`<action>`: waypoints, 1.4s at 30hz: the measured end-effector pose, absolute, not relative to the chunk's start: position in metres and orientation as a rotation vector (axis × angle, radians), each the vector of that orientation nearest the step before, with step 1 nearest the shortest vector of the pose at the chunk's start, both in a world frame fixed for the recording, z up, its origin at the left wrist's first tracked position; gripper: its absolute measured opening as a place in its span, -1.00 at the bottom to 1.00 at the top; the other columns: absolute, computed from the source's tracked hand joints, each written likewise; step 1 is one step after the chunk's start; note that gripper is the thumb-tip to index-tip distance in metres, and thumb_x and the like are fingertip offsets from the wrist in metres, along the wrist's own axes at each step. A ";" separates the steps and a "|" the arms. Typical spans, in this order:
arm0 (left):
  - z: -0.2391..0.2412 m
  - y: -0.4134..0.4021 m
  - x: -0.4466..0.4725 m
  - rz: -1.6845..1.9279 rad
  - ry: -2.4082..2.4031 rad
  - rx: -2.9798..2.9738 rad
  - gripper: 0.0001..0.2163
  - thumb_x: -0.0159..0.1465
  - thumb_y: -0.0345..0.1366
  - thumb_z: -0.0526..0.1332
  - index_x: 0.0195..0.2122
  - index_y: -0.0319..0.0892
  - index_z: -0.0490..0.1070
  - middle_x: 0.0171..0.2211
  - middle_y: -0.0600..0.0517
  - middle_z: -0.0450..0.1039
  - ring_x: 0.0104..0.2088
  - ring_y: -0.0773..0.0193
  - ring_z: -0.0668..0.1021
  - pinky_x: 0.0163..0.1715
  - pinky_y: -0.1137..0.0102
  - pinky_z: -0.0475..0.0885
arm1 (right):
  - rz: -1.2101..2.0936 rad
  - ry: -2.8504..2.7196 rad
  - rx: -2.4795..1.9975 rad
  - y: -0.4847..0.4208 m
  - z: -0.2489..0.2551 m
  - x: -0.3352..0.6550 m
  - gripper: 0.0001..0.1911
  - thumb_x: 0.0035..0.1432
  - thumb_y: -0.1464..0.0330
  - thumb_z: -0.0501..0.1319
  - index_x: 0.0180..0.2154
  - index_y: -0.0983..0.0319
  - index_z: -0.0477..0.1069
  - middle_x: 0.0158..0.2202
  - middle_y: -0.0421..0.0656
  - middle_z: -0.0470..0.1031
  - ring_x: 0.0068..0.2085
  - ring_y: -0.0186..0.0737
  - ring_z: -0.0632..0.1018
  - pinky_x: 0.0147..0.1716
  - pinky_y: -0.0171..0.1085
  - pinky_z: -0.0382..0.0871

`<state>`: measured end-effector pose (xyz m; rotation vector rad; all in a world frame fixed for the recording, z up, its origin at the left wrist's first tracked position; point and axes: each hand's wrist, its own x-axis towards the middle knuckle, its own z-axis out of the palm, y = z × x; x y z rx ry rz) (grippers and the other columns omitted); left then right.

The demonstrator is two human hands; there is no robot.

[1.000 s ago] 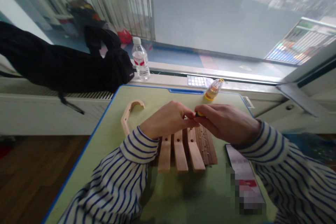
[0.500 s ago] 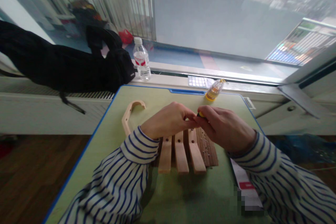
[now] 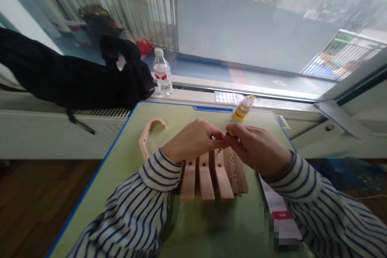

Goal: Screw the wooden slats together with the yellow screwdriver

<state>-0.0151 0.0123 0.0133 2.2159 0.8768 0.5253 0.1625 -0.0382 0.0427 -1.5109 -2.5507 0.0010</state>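
My right hand is closed around a small yellow-and-black handle, apparently a screwdriver, most of it hidden in my fingers. Against its fingertips my left hand is closed in a pinch; what it grips, if anything, is hidden. Below both hands, three bent pale wooden pieces with dark holes lie side by side across a brown wooden board. Small screws or nails stud the board's right part. A loose hook-shaped wooden piece rests on the table to the left.
The green table has a blue edge. A clear bottle with a yellow base stands at its far right. Beyond, a water bottle and a black bag sit on the sill. A printed sheet lies under my right forearm.
The view has shifted slightly, so the table and the objects appear a little lower and further left. Both hands keep nearly the same pose over the wooden pieces.
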 end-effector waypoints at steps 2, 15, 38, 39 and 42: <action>0.014 0.012 -0.015 0.522 0.885 2.209 -0.74 0.16 -0.15 0.12 -0.32 -0.16 0.53 -0.56 0.06 0.41 -0.52 0.40 0.38 -0.55 0.51 0.12 | -0.015 -2.581 -1.500 -0.038 0.049 0.165 -0.65 0.19 0.17 -0.05 -0.10 0.25 0.21 -0.31 -0.10 0.46 -0.39 -0.26 0.44 -0.47 -0.29 0.13; 0.009 0.015 -0.015 0.568 0.847 2.169 -0.77 0.12 -0.15 0.16 -0.38 -0.17 0.53 -0.59 0.09 0.35 -0.52 0.42 0.34 -0.55 0.53 0.12 | -0.093 -2.733 -1.372 -0.030 0.045 0.163 -0.77 0.22 0.31 -0.09 -0.21 0.24 0.27 -0.39 -0.16 0.38 -0.40 -0.33 0.36 -0.45 -0.31 0.12; 0.007 0.018 -0.018 0.505 0.772 2.241 -0.78 0.16 -0.22 0.12 -0.33 -0.18 0.52 -0.55 0.09 0.40 -0.51 0.41 0.37 -0.52 0.52 0.14 | -0.295 -2.394 -1.631 -0.044 0.025 0.140 -0.79 0.23 0.31 -0.11 -0.32 0.24 0.24 -0.44 -0.18 0.38 -0.44 -0.30 0.38 -0.48 -0.31 0.09; 0.007 0.018 -0.017 0.515 0.782 2.243 -0.79 0.15 -0.23 0.13 -0.33 -0.18 0.52 -0.54 0.09 0.41 -0.50 0.40 0.38 -0.52 0.52 0.14 | -0.294 -2.401 -1.636 -0.045 0.026 0.139 -0.78 0.24 0.31 -0.11 -0.32 0.24 0.24 -0.44 -0.18 0.38 -0.44 -0.30 0.39 -0.49 -0.31 0.09; 0.008 0.016 -0.017 0.551 0.816 2.241 -0.81 0.13 -0.24 0.15 -0.37 -0.19 0.52 -0.54 0.08 0.42 -0.49 0.39 0.39 -0.51 0.52 0.14 | -0.290 -2.425 -1.652 -0.046 0.028 0.138 -0.78 0.23 0.31 -0.11 -0.33 0.23 0.24 -0.43 -0.17 0.39 -0.44 -0.30 0.39 -0.50 -0.31 0.07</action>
